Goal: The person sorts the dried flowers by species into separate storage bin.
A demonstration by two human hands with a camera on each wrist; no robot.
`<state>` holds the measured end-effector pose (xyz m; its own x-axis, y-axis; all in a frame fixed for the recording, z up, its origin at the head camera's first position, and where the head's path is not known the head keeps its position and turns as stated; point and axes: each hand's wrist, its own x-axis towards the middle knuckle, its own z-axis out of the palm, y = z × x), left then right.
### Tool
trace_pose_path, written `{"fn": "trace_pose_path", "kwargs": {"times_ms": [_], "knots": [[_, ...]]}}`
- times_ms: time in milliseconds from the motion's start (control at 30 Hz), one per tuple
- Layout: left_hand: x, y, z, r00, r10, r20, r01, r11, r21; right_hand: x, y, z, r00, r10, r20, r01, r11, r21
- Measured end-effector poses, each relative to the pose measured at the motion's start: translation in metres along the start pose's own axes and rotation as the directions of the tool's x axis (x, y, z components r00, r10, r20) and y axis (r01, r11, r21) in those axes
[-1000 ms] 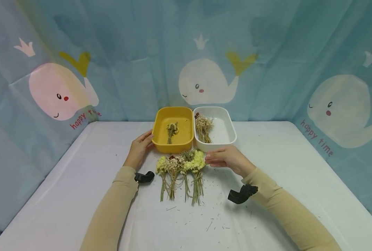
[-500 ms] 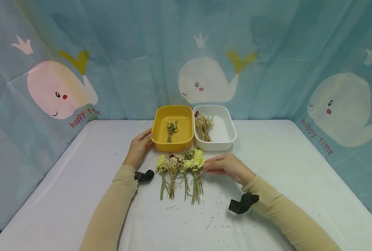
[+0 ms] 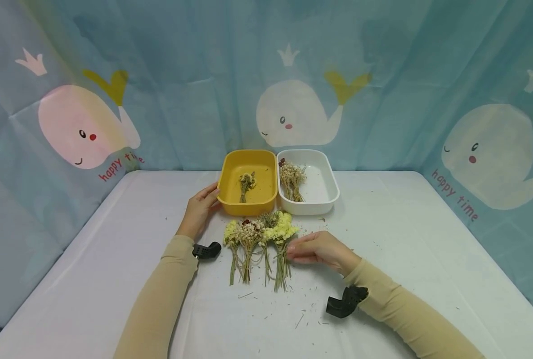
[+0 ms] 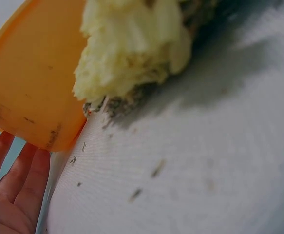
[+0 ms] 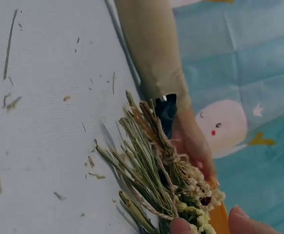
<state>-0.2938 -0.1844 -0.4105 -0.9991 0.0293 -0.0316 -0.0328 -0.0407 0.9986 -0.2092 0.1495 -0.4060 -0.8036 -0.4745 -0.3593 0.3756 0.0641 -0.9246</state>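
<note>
Table (image 3: pixel 392 224): far edge meets the curtain (image 3: pixel 190 124). You have broad room right of the white tray (image 3: pixel 311 209), little between the yellow tray (image 3: pixel 248 210) and the bouquets. Your left hand (image 3: pixel 198 212), fingers extended, touches the yellow tray's left side. Your right hand (image 3: pixel 319 250): thumb and finger parted beside the stems of the rightmost yellow bouquet (image 3: pixel 280 230), contact unclear. Count: 2 trays; at least 4 bouquets on table, near side; 1 small bunch (image 3: pixel 245 185) in yellow; dried flowers (image 3: pixel 292 178) in white, number unclear.

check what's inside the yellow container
Inside the yellow container lies one small dried bunch, its yellowish heads toward the far side and stems toward the near side, plus scattered specks. The floor directly beneath the bunch is covered and can't be seen.
</note>
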Motion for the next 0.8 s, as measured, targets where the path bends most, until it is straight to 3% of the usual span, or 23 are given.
{"fn": "trace_pose_path", "kwargs": {"times_ms": [467, 800], "knots": [[0.001, -0.001, 0.0, 1.0, -0.008, 0.003, 0.008, 1.0, -0.022, 0.002, 0.005, 0.005, 1.0, 0.018, 0.009, -0.018, 1.0, 0.015], [0.001, -0.001, 0.0, 1.0, -0.008, 0.009, 0.008, 0.999, -0.047, 0.004, 0.003, 0.013, 0.997, 0.079, 0.008, -0.079, 0.997, -0.004]]}}
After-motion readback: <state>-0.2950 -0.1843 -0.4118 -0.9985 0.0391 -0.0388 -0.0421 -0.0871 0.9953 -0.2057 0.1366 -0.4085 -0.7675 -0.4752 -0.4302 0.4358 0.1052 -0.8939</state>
